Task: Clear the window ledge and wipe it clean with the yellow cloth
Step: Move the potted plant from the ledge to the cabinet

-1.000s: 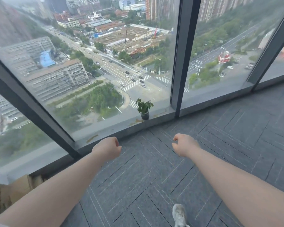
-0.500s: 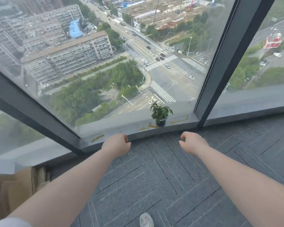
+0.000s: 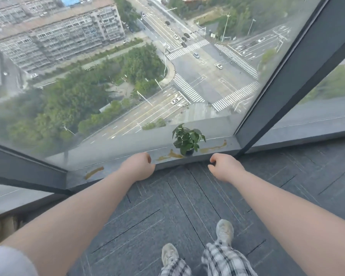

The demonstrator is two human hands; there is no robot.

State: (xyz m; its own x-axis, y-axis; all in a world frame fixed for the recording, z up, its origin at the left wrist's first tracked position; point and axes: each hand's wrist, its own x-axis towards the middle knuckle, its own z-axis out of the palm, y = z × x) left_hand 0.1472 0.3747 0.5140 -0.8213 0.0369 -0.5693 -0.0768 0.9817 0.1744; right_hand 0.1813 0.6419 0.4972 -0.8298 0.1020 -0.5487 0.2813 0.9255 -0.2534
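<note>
The ledge (image 3: 127, 163) runs as a grey strip across the middle of the frame, slanting up from lower left to the dark window post (image 3: 287, 80) at right of centre. On it, right of centre, stands a small plant (image 3: 186, 139) in a dark pot, upright and close to the glass. Yellowish stains (image 3: 168, 156) mark the ledge: one streak touching the pot's left side, one streak just right of the pot, and one shorter smear far down the ledge at left of centre.

Both bare hands reach forward from the bottom of the frame, each curled into a loose fist that holds nothing. The left hand (image 3: 138, 166) lies over the ledge's front edge, left of the plant, with its curled fingers (image 3: 147, 157) just beside the near end of the middle streak; whether they touch the ledge cannot be told. The right hand (image 3: 224, 166) hangs over the carpet (image 3: 177, 206) just in front of the ledge, below and right of the plant, its knuckles near the ledge's edge. The plant sits between the two hands and slightly above them in the frame, apart from both.

No yellow cloth shows. At bottom centre, two pale shoes (image 3: 224, 231) and checked trouser legs stand on the grey carpet.
</note>
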